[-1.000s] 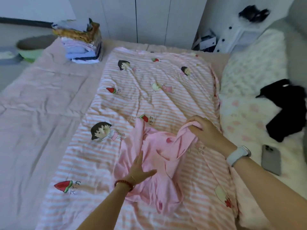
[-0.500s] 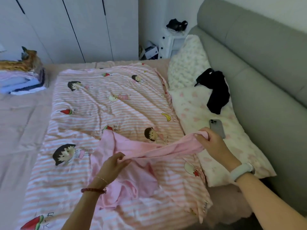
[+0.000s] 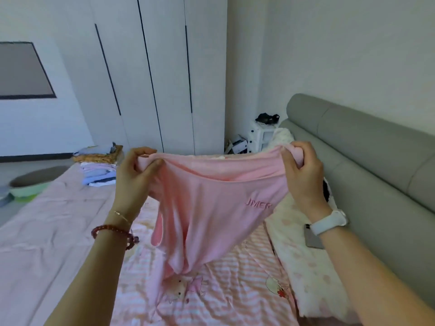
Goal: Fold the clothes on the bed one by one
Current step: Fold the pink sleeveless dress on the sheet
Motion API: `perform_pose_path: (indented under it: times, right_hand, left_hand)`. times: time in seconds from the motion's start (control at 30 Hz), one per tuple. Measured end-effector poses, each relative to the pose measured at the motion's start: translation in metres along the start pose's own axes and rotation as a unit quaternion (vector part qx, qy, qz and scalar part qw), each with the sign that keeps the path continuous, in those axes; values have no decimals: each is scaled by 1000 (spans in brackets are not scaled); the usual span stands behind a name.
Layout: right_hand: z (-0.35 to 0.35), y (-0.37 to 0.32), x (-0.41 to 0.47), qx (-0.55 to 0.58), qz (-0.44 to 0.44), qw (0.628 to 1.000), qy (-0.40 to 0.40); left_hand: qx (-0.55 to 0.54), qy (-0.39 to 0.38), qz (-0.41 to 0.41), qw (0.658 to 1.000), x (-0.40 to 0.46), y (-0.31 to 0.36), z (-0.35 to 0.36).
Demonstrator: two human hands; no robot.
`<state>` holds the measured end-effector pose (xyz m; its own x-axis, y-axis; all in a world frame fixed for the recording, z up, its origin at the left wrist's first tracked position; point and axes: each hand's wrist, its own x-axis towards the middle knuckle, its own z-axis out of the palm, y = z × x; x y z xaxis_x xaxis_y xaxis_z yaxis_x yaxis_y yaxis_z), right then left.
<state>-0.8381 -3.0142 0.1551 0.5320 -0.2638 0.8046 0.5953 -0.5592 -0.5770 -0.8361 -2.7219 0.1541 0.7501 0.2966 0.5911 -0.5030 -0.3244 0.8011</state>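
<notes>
Above the striped quilt [image 3: 235,278], left hand [image 3: 134,177] and right hand [image 3: 303,175] pinch a pink garment [image 3: 211,208] by opposite corners, apparently stretching it flat for folding.

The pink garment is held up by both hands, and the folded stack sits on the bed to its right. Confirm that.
Not quite: the head view shows the folded stack to the left. The left hand and right hand do hold the pink garment up.
</notes>
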Motion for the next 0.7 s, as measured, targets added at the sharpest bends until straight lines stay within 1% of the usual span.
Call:
perform_pose_path:
  times: [0.13, 0.23, 0.33, 0.37, 0.43, 0.5, 0.57, 0.63, 0.7]
  right_hand:
    - [-13, -43, 40, 18, -39, 997, 67]
    - [-17, -65, 69, 41, -75, 990, 113]
    - [-14, -70, 91, 41, -80, 990, 111]
    - [-11, -65, 96, 35, -73, 992, 98]
    - [-4, -48, 105, 25, -46, 997, 56]
    - [8, -23, 110, 20, -9, 1000, -5]
    - [25, 7, 110, 24, 41, 996, -81]
    - [48, 41, 105, 19, 99, 979, -177]
    - [74, 81, 99, 15, 171, 947, -272]
  left_hand:
    - [4, 27, 63, 998, 22, 54, -29]
    - [-14, 46, 94, 994, 36, 80, -40]
    - [3, 52, 103, 993, 52, 92, -40]
    - [19, 41, 95, 994, 58, 91, -40]
    - [65, -6, 73, 995, 70, 81, -38]
    - [115, -66, 52, 990, 83, 60, -36]
    - [153, -128, 16, 980, 96, 27, -31]
    - [169, -175, -36, 969, 109, -16, -22]
    - [165, -199, -84, 962, 121, -67, -10]
